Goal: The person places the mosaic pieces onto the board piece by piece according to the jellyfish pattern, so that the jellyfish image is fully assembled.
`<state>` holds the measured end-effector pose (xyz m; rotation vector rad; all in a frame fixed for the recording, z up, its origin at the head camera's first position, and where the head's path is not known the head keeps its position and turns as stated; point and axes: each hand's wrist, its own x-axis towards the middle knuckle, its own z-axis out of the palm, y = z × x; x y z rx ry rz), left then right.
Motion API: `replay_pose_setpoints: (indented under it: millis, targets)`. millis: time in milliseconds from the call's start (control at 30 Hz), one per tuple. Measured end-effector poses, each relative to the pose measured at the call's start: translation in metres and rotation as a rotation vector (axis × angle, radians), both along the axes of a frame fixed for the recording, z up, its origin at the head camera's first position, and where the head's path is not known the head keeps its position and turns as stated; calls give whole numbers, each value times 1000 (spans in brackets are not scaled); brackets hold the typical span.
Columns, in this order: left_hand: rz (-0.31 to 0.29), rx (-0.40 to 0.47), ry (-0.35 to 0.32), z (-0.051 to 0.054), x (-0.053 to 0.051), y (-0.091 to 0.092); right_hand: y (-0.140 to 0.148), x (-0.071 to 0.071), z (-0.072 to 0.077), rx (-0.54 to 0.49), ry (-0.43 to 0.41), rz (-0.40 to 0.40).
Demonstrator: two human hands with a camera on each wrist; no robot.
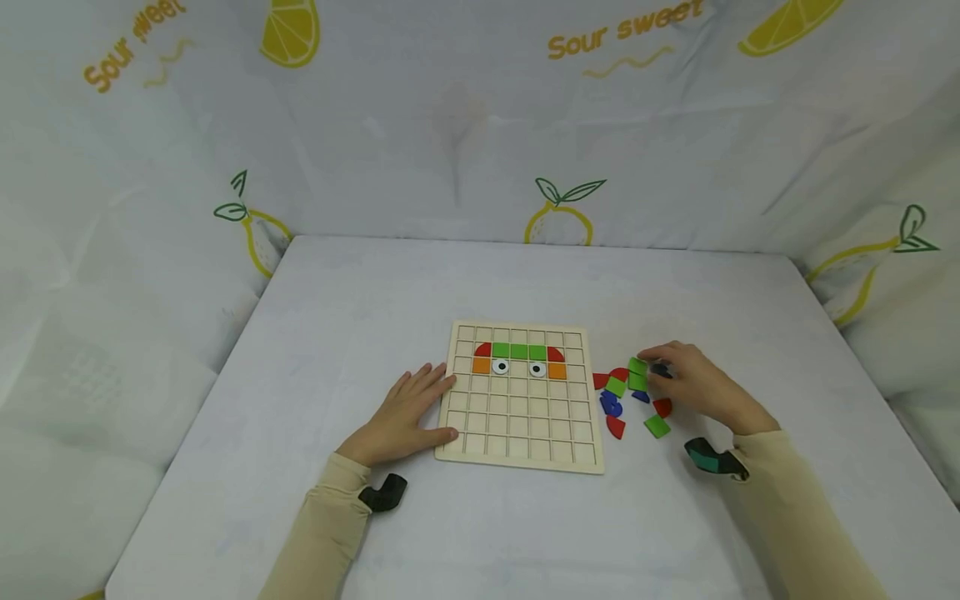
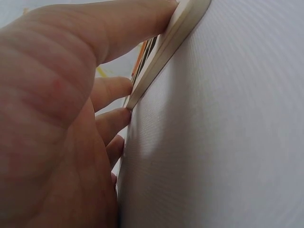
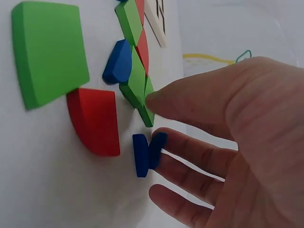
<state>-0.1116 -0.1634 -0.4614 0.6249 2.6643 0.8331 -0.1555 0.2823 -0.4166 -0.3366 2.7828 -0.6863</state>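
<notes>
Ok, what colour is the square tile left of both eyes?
Orange square tile, clearest in the head view.

One camera peers forward and down from the person's head, taking in the white surface from farther back. The left wrist's, tipped sideways, faces the left grip and the wooden grid board up close; the right wrist's, also near and tipped, faces the right grip and coloured tiles. All three share the board.
</notes>
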Motion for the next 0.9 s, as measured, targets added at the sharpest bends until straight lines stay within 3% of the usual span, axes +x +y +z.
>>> replay_pose_setpoints:
  millis: [233,500,900]
  targets:
    - [7,-10,-7,-1,0,0,-8,-3,-3,89,54,-18]
    - [4,-4,2,-1,0,0,-9,-1,-6,87,61,-23]
    - [2,5,-3,1,1,0,-21,1,-5,101,134,54]
